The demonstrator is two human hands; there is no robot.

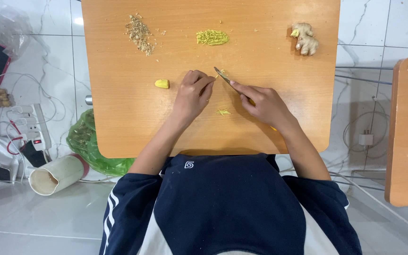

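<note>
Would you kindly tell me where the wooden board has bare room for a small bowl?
Free: near left corner below the ginger piece, and right edge below the ginger root. Crowded: centre, around the left hand, right hand and knife.

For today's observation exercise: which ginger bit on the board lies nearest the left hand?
The small yellow chunk, just beside the left hand; the whole root and both piles lie farther.

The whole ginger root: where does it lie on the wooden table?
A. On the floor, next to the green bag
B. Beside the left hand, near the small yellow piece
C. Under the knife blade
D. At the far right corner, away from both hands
D. The whole ginger root lies near the far right corner of the wooden table, apart from the left hand and from the right hand, which holds the knife.
</note>
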